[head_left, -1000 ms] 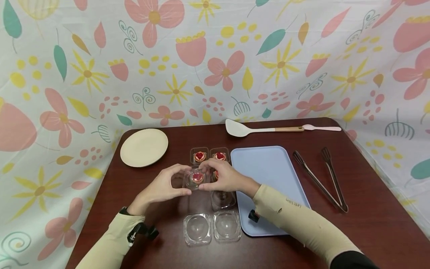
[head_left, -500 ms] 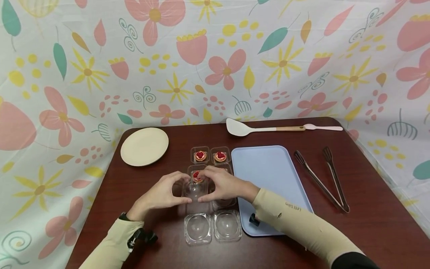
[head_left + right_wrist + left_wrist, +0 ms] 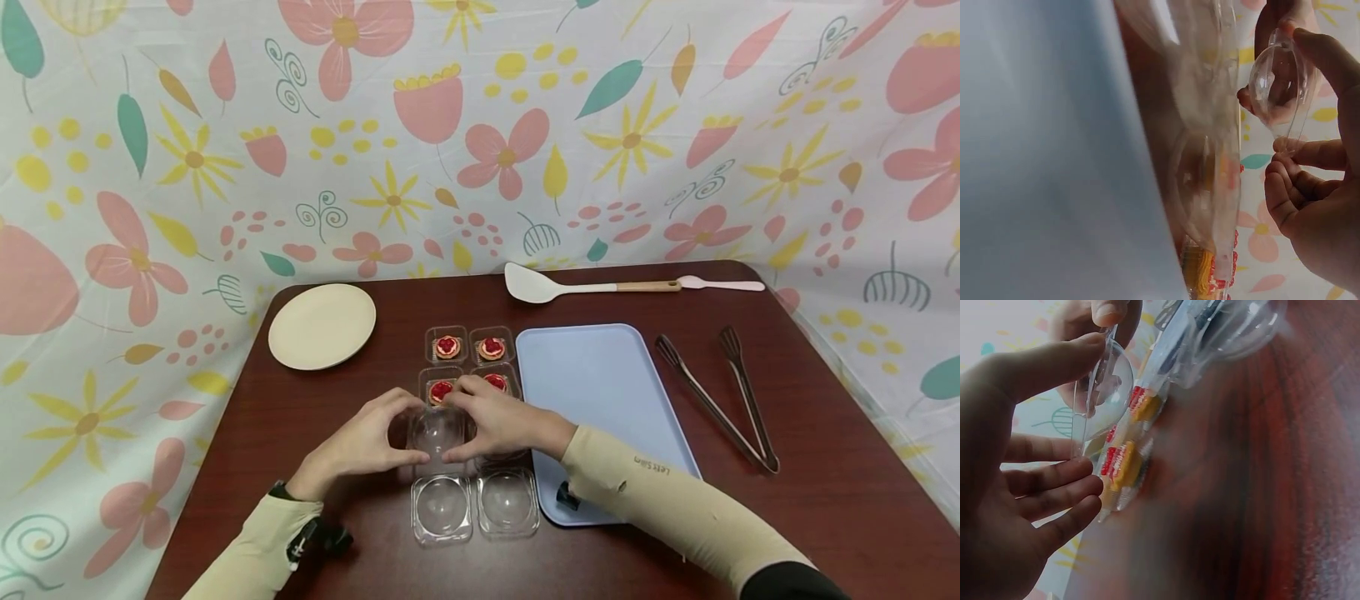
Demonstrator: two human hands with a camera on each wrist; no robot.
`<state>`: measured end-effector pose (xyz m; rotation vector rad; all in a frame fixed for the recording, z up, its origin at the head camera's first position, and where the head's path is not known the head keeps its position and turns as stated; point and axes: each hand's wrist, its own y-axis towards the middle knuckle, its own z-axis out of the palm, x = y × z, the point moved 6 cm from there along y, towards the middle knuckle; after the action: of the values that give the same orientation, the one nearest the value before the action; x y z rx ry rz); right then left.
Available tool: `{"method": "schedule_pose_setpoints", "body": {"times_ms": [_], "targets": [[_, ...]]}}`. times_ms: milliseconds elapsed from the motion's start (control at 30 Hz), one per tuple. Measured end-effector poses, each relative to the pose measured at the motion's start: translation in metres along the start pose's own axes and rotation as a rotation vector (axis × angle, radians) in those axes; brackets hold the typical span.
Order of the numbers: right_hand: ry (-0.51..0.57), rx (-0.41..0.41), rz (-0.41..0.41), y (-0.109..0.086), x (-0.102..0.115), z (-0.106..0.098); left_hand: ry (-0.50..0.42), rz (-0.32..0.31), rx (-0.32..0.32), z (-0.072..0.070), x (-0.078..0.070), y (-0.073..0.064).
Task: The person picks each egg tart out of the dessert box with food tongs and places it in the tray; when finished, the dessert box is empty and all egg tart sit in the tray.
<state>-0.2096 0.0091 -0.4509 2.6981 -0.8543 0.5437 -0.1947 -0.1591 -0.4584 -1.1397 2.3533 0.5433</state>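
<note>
While the left hand [image 3: 367, 437] is pinching one side of a clear domed lid [image 3: 437, 432] between widely spaced thumb and fingertips, the right hand [image 3: 498, 418] is gripping the opposite side likewise. The lid is hovering above the worktop [image 3: 615, 567], between four red-topped tarts [image 3: 447, 347] and two similar clear pieces [image 3: 441, 508].

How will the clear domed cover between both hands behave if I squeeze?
The clear domed cover is probably light and flexible, given its thin transparent wall. It may be slippery, since it looks smooth and glossy. The left hand and right hand hold it by opposite edges, so a hard squeeze could buckle it.
</note>
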Motion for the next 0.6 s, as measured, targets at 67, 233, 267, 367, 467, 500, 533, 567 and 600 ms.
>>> {"method": "schedule_pose_setpoints", "body": {"times_ms": [67,233,267,367,467,500,533,567,600], "targets": [[-0.022,-0.001,-0.011,0.000,0.001,0.002,0.008,-0.001,0.004,0.002,0.000,-0.001],[-0.071,-0.010,-0.058,-0.001,0.003,0.006,0.008,-0.016,0.015,0.007,0.002,-0.002],[-0.082,-0.010,-0.066,-0.001,0.003,0.007,0.009,-0.017,0.016,0.008,0.002,-0.002],[-0.111,-0.014,-0.091,-0.001,0.004,0.009,0.011,-0.019,0.015,0.010,0.003,-0.002],[-0.136,-0.017,-0.109,0.000,0.005,0.010,0.020,-0.023,0.013,0.012,0.004,-0.002],[-0.140,-0.015,-0.112,0.000,0.005,0.011,0.023,-0.025,0.013,0.013,0.005,-0.003],[-0.146,-0.011,-0.113,0.000,0.005,0.011,0.025,-0.028,0.014,0.014,0.005,-0.003],[-0.153,-0.006,-0.114,0.000,0.005,0.011,0.027,-0.030,0.015,0.014,0.005,-0.003],[-0.160,0.001,-0.113,-0.001,0.006,0.012,0.030,-0.033,0.016,0.015,0.006,-0.003]]}}
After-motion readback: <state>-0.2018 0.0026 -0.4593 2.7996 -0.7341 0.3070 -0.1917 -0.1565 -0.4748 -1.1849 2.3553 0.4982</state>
